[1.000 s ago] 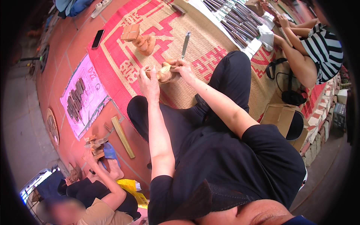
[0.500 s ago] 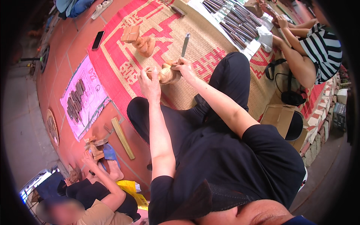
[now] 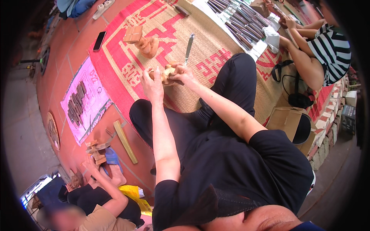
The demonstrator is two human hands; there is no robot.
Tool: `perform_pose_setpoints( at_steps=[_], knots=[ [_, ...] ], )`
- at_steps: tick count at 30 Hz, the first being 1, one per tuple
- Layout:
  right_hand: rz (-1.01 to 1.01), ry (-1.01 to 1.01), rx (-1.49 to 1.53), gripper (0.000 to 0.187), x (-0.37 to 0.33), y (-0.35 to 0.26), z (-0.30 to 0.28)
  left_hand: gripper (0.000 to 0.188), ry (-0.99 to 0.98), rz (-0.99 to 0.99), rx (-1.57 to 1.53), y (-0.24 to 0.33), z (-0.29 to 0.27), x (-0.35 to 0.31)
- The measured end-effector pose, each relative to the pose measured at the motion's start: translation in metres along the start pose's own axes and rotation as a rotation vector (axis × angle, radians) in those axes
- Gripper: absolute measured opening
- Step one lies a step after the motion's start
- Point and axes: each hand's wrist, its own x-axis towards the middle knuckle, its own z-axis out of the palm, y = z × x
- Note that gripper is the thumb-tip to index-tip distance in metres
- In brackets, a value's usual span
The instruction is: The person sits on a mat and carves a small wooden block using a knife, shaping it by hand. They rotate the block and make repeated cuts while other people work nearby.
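My left hand is closed round one end of a small pale wood carving with rounded, twisting shapes. At its other side my right hand is pinched, fingertips against the wood. Something small and dark shows under those fingers, too little of it to name. The carving is held above the woven mat, in front of my bent knees. Just beyond my right hand lies a flat metal blade-like tool. A second, larger wood carving with a blocky end rests farther left on the mat.
A phone lies at the mat's left edge. Rows of dark-handled tools cover a white cloth at the far right; more lie on a pink sheet. Co-workers sit at right and lower left. A wooden strip and open carton are nearby.
My right hand has shifted slightly left and down along the carving, and the carving has turned a little. At lower left the co-worker's hand has moved slightly away from their wooden piece.
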Motion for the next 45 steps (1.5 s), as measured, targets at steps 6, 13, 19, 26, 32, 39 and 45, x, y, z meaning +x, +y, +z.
perform_pose_setpoints(
  at_steps=[6,13,19,26,32,39,45],
  knots=[
    [0.326,0.016,0.215,0.025,0.018,0.02,-0.014,0.044,0.003,0.044,-0.005,-0.013,0.003,0.001],
    [-0.174,-0.025,-0.124,0.019,0.001,0.015,-0.002,0.041,0.025,0.011,0.049,0.002,0.005,-0.002],
    [0.211,-0.008,0.205,0.017,0.008,0.002,-0.017,0.044,0.057,0.081,0.084,-0.001,0.006,-0.003],
    [-0.222,-0.064,-0.151,0.023,-0.002,0.011,-0.002,0.048,0.062,0.118,0.108,0.009,0.014,-0.003],
    [0.106,0.016,-0.154,0.025,0.001,0.007,-0.028,0.048,0.06,0.099,0.059,0.005,0.006,0.0],
    [-0.417,-0.074,-0.526,0.033,-0.003,-0.004,0.001,0.045,0.05,0.086,0.059,0.001,0.013,0.003],
    [-0.154,-0.043,-0.523,0.023,0.002,-0.007,-0.029,0.046,-0.004,0.002,-0.024,-0.003,0.004,0.003]
  ],
)
